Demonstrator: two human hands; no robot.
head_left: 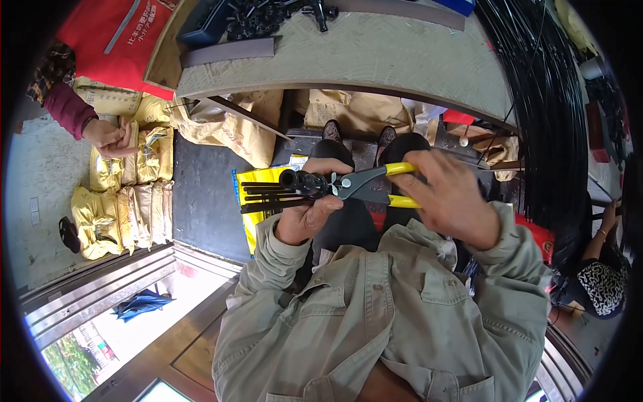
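In front of my lap, my left hand [307, 218] is closed around a folded black umbrella frame [307, 182]. Its dark ribs stick out in a bundle to the left, and a round, hollow black end faces up. My right hand [445, 194], slightly blurred, grips the yellow handles of a pair of pliers [365, 182]. The handles are spread apart. The grey jaws meet the frame's right end beside my left fingers, where a small shiny metal piece shows. Whether the jaws are closed on that piece, I cannot tell.
A worktable [375, 60] ahead carries black parts [258, 19]. Long black rods [536, 87] hang at its right. Stacked sacks [127, 214] line the left, where another person's hand [110, 136] reaches in. Another person [599, 281] is at the far right.
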